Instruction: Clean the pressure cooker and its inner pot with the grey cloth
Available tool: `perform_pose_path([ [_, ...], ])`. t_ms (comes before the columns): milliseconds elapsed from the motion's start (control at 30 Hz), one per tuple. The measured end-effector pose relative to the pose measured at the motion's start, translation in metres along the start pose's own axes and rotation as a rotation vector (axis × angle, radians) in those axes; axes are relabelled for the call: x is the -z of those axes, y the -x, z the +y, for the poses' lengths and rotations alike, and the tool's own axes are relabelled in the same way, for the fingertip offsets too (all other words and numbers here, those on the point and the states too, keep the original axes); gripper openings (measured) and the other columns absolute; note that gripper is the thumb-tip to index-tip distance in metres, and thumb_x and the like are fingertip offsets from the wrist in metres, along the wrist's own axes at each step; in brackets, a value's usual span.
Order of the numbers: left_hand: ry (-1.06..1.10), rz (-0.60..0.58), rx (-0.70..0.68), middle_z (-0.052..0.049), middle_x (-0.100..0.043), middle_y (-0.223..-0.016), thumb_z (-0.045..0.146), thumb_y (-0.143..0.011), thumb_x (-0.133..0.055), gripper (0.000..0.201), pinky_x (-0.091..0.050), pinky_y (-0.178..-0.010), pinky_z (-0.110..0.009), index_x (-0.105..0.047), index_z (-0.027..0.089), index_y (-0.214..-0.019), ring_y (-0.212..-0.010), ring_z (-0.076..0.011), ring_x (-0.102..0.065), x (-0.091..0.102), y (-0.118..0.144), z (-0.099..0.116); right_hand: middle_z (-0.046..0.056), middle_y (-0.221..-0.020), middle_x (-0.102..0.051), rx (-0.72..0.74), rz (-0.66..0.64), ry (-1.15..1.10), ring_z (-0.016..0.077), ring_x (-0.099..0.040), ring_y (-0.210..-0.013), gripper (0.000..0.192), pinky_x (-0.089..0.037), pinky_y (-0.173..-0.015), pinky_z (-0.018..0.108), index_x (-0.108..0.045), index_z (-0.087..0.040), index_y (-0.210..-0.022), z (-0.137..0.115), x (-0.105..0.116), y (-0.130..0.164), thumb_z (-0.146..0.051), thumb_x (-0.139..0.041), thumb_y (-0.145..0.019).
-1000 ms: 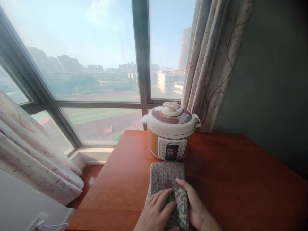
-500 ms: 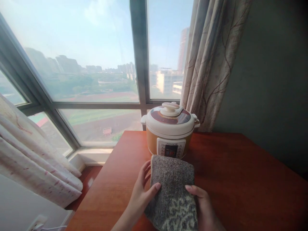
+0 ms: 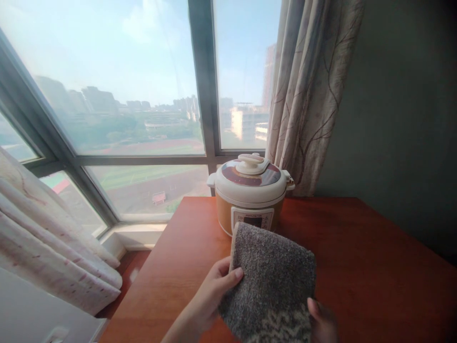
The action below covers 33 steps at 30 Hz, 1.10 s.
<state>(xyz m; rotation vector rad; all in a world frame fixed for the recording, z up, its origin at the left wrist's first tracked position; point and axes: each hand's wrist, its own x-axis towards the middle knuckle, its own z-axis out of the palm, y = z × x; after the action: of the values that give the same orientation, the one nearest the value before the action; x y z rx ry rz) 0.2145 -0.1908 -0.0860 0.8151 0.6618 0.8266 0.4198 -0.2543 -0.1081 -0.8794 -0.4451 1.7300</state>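
A folded grey knitted cloth (image 3: 273,274) with a pale raised pattern near its lower edge is held up over the table's near part. My left hand (image 3: 217,288) grips its left edge, thumb on the front and fingers behind. At the lower right, my right hand (image 3: 321,319) pinches the opposite edge with the thumb in front; its other fingers are mostly hidden. Behind the cloth stands a white and tan electric pressure cooker (image 3: 252,190), its lid on. The cloth's top covers the lower part of the cooker's control panel.
The cooker stands on a reddish-brown wooden table (image 3: 357,257). Large windows (image 3: 143,119) lie beyond it. One curtain (image 3: 307,95) hangs behind the cooker on the right, another curtain (image 3: 53,247) at the left. A dark wall (image 3: 400,119) rises at the right.
The cloth has tilted and shifted right, its top right corner now further out. My right hand has moved right and down with its edge; my left hand keeps its grip.
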Motion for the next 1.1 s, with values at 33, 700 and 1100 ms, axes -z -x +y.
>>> perform_pose_path([
  [33,-0.007,-0.006,-0.001,-0.009,-0.075,-0.088,0.041,-0.074,-0.084,0.045,-0.050,-0.073,-0.026,-0.073,0.012,-0.107,-0.088,-0.0244,-0.072,-0.005,-0.002,0.005,0.017,-0.121,-0.073,0.006,0.009,-0.007,0.0466,-0.062,-0.119,0.094,-0.046,-0.100,0.061,-0.069,-0.026,-0.127,0.000,0.002,0.000,-0.070,-0.083,-0.046],
  [700,-0.393,0.723,-0.721,0.000,-0.059,-0.076,0.046,-0.081,-0.066,0.029,-0.044,-0.077,-0.030,-0.060,0.018,-0.080,-0.077,-0.0169,-0.057,0.044,-0.094,0.114,0.009,-0.121,-0.073,0.730,0.428,0.069,0.0325,-0.064,-0.116,0.062,-0.045,-0.106,0.054,-0.066,-0.025,-0.128,-0.121,-0.015,-0.021,-0.051,-0.080,-0.073],
  [1100,-0.155,0.376,-0.380,-0.005,-0.077,-0.084,0.073,-0.070,-0.068,0.055,-0.043,-0.072,-0.034,-0.074,0.023,-0.093,-0.095,-0.0294,-0.067,0.072,-0.182,0.145,0.014,-0.105,-0.076,1.015,0.199,1.344,0.0338,-0.068,-0.107,0.038,-0.049,-0.096,0.044,-0.073,-0.017,-0.101,-0.229,-0.105,-0.190,-0.050,-0.060,-0.087],
])
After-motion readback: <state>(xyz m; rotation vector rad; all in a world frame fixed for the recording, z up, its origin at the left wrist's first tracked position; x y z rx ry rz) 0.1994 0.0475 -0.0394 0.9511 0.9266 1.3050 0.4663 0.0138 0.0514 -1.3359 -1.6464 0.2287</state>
